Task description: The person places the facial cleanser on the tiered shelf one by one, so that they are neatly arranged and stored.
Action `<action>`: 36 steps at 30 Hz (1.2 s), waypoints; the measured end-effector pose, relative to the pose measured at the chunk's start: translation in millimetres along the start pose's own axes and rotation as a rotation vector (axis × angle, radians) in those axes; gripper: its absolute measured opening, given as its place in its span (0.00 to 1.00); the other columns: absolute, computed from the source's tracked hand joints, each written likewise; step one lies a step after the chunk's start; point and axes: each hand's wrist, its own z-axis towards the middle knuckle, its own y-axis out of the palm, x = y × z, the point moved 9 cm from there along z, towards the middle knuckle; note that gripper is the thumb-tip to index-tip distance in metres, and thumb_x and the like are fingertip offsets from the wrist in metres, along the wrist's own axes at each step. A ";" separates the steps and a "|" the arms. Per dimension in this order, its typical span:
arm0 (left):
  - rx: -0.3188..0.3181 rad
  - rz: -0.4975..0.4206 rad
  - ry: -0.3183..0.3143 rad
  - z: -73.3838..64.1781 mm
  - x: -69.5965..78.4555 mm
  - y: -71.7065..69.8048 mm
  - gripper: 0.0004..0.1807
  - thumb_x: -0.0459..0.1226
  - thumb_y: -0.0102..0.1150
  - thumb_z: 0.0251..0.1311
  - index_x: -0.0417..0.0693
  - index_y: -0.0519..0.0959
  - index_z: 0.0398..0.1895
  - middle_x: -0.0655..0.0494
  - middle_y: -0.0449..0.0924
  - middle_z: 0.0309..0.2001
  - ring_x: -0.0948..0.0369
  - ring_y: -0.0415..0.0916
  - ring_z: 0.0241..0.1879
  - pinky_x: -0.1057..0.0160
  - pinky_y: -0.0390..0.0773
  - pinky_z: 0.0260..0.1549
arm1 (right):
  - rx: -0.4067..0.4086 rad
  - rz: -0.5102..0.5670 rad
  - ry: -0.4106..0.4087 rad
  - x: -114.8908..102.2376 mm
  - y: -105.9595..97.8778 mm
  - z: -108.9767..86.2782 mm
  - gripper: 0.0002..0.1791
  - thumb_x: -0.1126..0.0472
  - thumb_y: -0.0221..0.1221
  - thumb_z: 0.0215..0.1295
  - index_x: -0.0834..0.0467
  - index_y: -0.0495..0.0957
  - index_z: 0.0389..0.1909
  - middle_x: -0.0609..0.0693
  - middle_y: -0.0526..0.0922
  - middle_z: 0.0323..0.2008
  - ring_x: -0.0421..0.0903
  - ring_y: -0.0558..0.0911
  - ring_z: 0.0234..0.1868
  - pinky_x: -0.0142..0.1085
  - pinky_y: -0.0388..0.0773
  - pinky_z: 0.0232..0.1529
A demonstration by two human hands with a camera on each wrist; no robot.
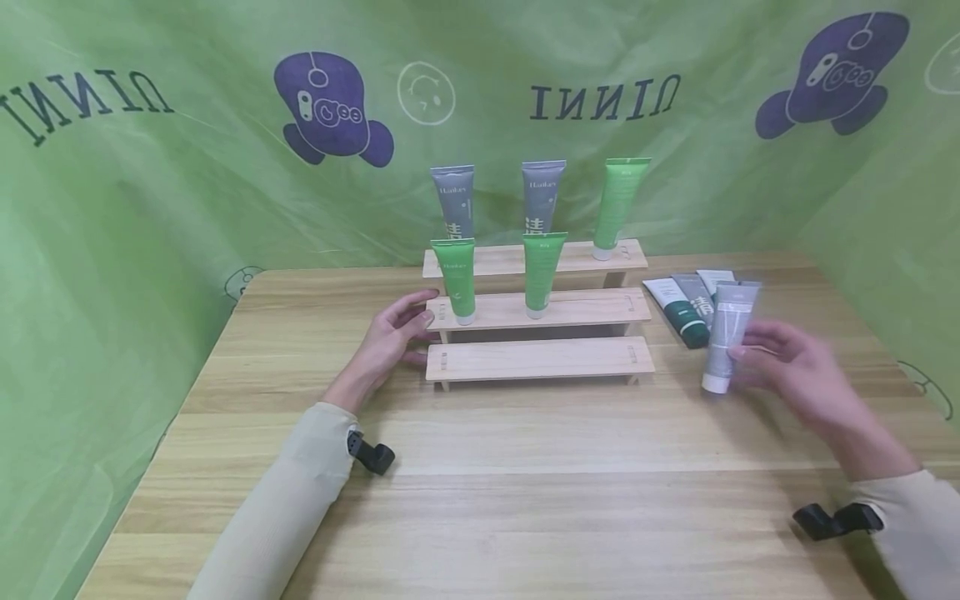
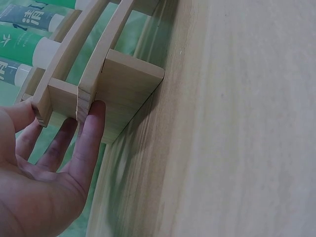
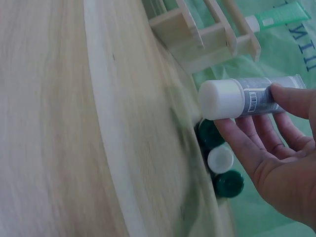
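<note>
My right hand point(image 1: 798, 375) holds a grey squeeze tube point(image 1: 727, 333) between thumb and fingers, its white cap pointing down, over the right side of the table. In the right wrist view the white cap point(image 3: 221, 100) faces left. My left hand point(image 1: 386, 342) is at the left end of a three-step wooden rack point(image 1: 540, 360). Its thumb and fingertips touch the ends of the middle and lowest planks in the left wrist view. Two green tubes point(image 1: 457, 279) stand on the middle step. Two grey tubes point(image 1: 540, 196) and one green tube point(image 1: 619, 204) stand on the top step.
Three tubes lie side by side right of the rack, among them a white tube with a green lower part point(image 1: 678, 312) and a grey tube point(image 1: 696, 293). Green printed cloth point(image 1: 480, 50) hangs behind the wooden table point(image 1: 510, 500) and at both sides.
</note>
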 end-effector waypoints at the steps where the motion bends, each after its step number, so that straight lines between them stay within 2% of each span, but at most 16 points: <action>1: 0.002 0.000 0.000 0.1 -0.2 -0.1 0.25 0.38 0.55 0.73 0.55 0.69 0.72 0.48 0.71 0.66 0.47 0.78 0.52 0.48 0.88 0.40 | -0.001 -0.002 -0.010 -2.6 2.9 -0.3 0.18 0.67 0.59 0.72 0.48 0.71 0.57 0.40 0.80 0.49 0.38 0.84 0.43 0.31 0.85 0.44; 3: 0.005 0.002 0.001 0.1 -0.4 -0.4 0.24 0.38 0.55 0.73 0.56 0.70 0.71 0.48 0.71 0.66 0.48 0.79 0.51 0.48 0.88 0.40 | -0.008 0.008 -0.026 -7.7 8.7 -0.6 0.19 0.67 0.59 0.72 0.48 0.70 0.58 0.41 0.80 0.50 0.38 0.84 0.44 0.31 0.85 0.44; 7: 0.008 0.003 0.004 -0.2 -0.2 -0.5 0.24 0.38 0.55 0.73 0.56 0.70 0.71 0.49 0.71 0.66 0.47 0.78 0.51 0.48 0.88 0.39 | -0.013 0.093 -0.056 -18.1 20.5 1.6 0.20 0.69 0.60 0.70 0.52 0.71 0.59 0.45 0.80 0.51 0.40 0.85 0.45 0.33 0.85 0.45; 14: -0.002 -0.021 0.006 -0.3 0.7 1.3 0.25 0.37 0.54 0.73 0.54 0.69 0.72 0.47 0.71 0.66 0.41 0.76 0.56 0.48 0.88 0.38 | 0.009 0.094 -0.083 -35.5 35.5 6.3 0.19 0.68 0.60 0.70 0.56 0.71 0.59 0.46 0.80 0.51 0.39 0.84 0.47 0.33 0.85 0.46; 21: -0.001 -0.022 0.010 -0.4 1.5 1.6 0.25 0.37 0.54 0.73 0.54 0.69 0.72 0.47 0.71 0.65 0.43 0.77 0.55 0.47 0.88 0.38 | -0.026 0.249 -0.166 -52.4 51.9 12.9 0.19 0.74 0.59 0.68 0.58 0.72 0.58 0.51 0.80 0.50 0.42 0.85 0.47 0.35 0.85 0.47; 30: -0.003 -0.007 0.011 -1.2 2.2 0.9 0.25 0.38 0.55 0.73 0.54 0.68 0.72 0.47 0.70 0.67 0.43 0.77 0.55 0.48 0.88 0.39 | 0.022 0.208 -0.165 -67.5 64.0 20.8 0.19 0.72 0.60 0.69 0.63 0.71 0.58 0.50 0.81 0.51 0.41 0.84 0.50 0.35 0.85 0.47; 36: -0.007 -0.005 0.010 -1.2 1.5 0.8 0.25 0.38 0.54 0.74 0.54 0.68 0.72 0.47 0.70 0.67 0.43 0.76 0.54 0.47 0.87 0.40 | 0.020 0.201 -0.187 -77.9 71.7 26.8 0.19 0.71 0.60 0.70 0.63 0.70 0.59 0.51 0.81 0.52 0.41 0.84 0.50 0.35 0.85 0.47</action>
